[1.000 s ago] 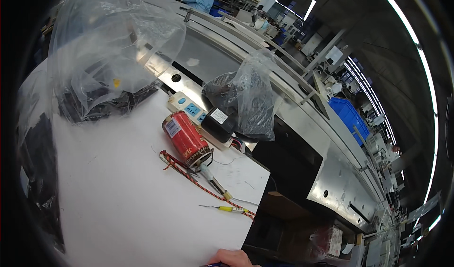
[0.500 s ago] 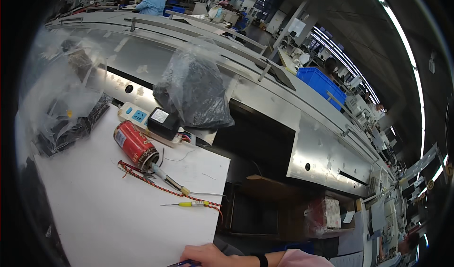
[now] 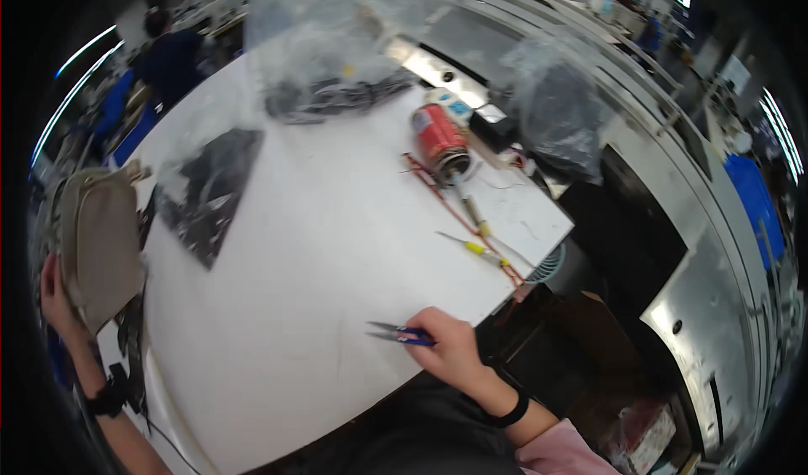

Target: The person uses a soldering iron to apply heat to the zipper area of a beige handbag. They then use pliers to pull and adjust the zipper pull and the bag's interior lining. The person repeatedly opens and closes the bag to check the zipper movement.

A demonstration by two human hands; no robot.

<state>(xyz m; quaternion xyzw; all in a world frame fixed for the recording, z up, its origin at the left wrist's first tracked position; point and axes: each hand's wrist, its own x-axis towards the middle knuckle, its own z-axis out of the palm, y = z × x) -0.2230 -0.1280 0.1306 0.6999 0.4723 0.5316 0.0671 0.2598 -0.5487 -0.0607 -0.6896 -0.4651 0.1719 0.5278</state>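
Observation:
At the far left, my left hand (image 3: 59, 302) grips the lower outer side of a beige fabric bag (image 3: 103, 244) with a rounded edge. The bag stands tilted beside the white tabletop, and part of that hand is hidden against it. Low over the near part of the table, my right hand (image 3: 446, 349) is closed around a pair of blue-handled thread snips (image 3: 412, 335). Their pointed metal blades are spread apart and face left, with nothing between them.
On the white tabletop (image 3: 295, 307) lie plastic bags with dark contents (image 3: 210, 189), a red can (image 3: 439, 137), a soldering iron (image 3: 468, 206), a yellow-handled pointed tool (image 3: 475, 246) and a twisted red cord (image 3: 454, 210). A power strip (image 3: 450, 103) sits behind. Metal panels run along the right.
The view has swung left, bringing in my left hand and the beige bag. My right hand now shows more fully, with the snips over the table.

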